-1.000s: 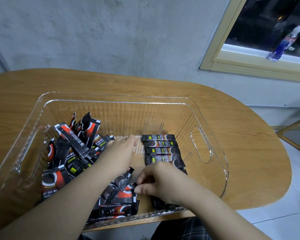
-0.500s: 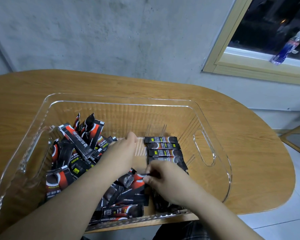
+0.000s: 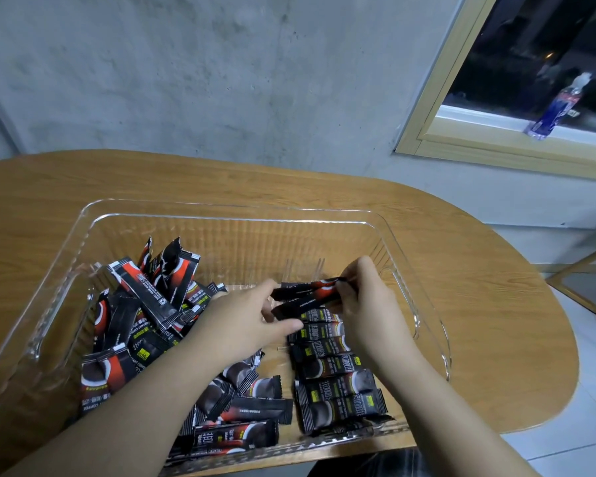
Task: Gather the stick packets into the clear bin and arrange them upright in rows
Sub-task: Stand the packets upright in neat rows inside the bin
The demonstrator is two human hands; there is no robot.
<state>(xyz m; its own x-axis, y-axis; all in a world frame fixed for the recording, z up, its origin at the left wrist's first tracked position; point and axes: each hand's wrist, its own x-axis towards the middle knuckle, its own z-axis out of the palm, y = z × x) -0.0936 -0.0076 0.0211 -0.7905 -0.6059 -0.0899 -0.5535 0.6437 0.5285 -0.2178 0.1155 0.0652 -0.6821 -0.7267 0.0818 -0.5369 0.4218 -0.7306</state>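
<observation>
Both hands, left hand (image 3: 252, 321) and right hand (image 3: 365, 304), pinched two stick packets (image 3: 305, 293) above the row (image 3: 334, 370) inside the clear bin (image 3: 221, 210).

Rounded wooden table (image 3: 479, 304), clear bin (image 3: 221, 210) resting on it

The left hand (image 3: 245, 325) hides part of the loose packets (image 3: 145, 318) at nine o'clock in the clear bin (image 3: 221, 215). The right hand (image 3: 369, 311) covers one end of the ordered row (image 3: 338, 380). Packet print is too blurred to read. The bin's near-left corner and both forearms run off the frame's edge.
</observation>
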